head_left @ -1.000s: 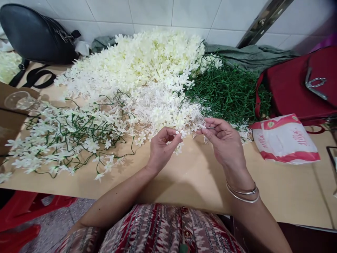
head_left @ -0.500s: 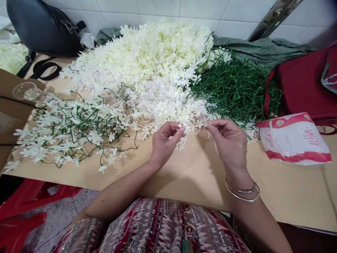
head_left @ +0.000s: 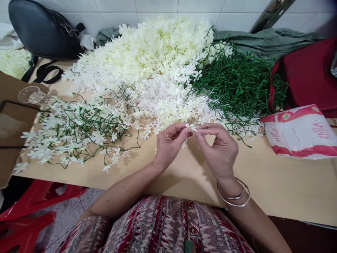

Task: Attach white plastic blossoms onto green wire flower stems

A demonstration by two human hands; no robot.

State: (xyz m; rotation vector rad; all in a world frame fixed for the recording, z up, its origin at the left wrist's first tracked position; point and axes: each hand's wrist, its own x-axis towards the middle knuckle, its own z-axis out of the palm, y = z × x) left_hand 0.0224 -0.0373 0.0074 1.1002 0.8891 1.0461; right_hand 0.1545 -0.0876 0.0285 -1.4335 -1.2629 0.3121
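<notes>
A small white artificial flower [head_left: 190, 127] is pinched between the thumb and index finger of my left hand [head_left: 171, 142]. My right hand [head_left: 219, 147] meets it from the other side, thumb and fingertips pressed together at the flower's edge. Whatever is in that pinch is too small to make out. Just beyond both hands lies a heap of white stamen-like strands and loose blossoms [head_left: 168, 102]. Behind it rises a bigger mound of cream-white petals [head_left: 158, 49]. Green plastic stems [head_left: 237, 84] are piled to the right. On the left, white flowers on green stems [head_left: 89, 123] lie tangled together.
A pink-and-white tissue packet [head_left: 300, 131] and a dark red bag [head_left: 310, 73] are at the right of the table [head_left: 263, 175]. At left are a clear plastic cup [head_left: 33, 95], a cardboard box [head_left: 15, 116] and a black bag [head_left: 43, 30]. Red stools [head_left: 39, 196] stand below.
My right hand has moved left from the edge of the strands to the flower in my left hand. The two hands' fingertips are now together. The view has shifted slightly.
</notes>
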